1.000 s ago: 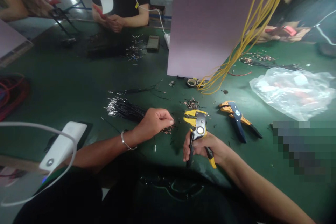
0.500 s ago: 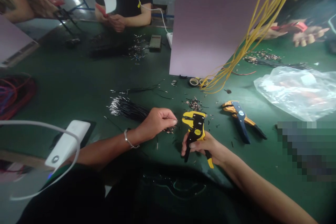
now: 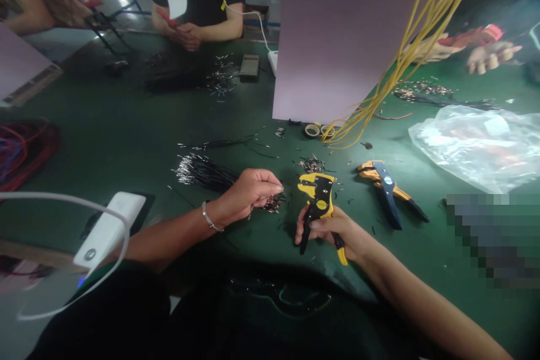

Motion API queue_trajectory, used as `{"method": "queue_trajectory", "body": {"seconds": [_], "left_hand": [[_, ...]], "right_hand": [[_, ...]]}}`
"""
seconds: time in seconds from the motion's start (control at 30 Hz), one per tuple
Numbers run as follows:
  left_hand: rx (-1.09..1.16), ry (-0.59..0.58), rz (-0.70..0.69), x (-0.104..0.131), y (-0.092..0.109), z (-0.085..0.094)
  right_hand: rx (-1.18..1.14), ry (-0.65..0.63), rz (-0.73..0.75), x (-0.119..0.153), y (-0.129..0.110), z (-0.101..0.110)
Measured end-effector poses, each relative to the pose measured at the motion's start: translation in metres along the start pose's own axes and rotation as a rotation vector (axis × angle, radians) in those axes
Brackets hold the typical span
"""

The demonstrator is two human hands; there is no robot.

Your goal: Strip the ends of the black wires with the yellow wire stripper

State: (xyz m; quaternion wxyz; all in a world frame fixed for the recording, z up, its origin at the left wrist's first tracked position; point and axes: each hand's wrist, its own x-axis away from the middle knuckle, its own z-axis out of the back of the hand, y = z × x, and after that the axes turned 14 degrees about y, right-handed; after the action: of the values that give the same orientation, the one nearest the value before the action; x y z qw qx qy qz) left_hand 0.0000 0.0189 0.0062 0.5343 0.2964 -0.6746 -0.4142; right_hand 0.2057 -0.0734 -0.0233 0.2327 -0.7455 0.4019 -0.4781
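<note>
– What's shifted since half a second ago?

– The left hand (image 3: 253, 192) and the right hand (image 3: 337, 225) both sit slightly farther out over the worktop (image 3: 139, 129), and the yellow-and-black wire stripper (image 3: 323, 194) has moved with the right.

– How are the hands closed?

– The right is wrapped around the stripper's handles. On the left, thumb and forefinger are pinched together; I can't tell whether a wire is between them.

– And the stripper?

– Upright in view, its mouth facing the left fingertips, well short of touching.

– What's near the hands?

– A bundle of black wires (image 3: 206, 171) runs in under the left hand, silver tips pointing away to the left. Copper-coloured ends (image 3: 274, 203) show just beside the fingertips. A heap of wire offcuts (image 3: 312, 165) lies just beyond the stripper.

– Farther out?

– An orange-and-blue wire stripper (image 3: 385, 184) to the right, then tape rolls (image 3: 312, 131), long yellow wires (image 3: 379, 95) hanging down near them, and a clear plastic bag (image 3: 476, 149). Across the worktop, a co-worker's hands (image 3: 189, 36) are together.
</note>
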Motion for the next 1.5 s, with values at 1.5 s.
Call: {"method": "queue_trajectory", "body": {"seconds": [1.5], "left_hand": [[0.035,0.012,-0.069,0.006,-0.005,-0.002]], "right_hand": [[0.618,0.179,-0.377,0.032,-0.007,-0.009]]}}
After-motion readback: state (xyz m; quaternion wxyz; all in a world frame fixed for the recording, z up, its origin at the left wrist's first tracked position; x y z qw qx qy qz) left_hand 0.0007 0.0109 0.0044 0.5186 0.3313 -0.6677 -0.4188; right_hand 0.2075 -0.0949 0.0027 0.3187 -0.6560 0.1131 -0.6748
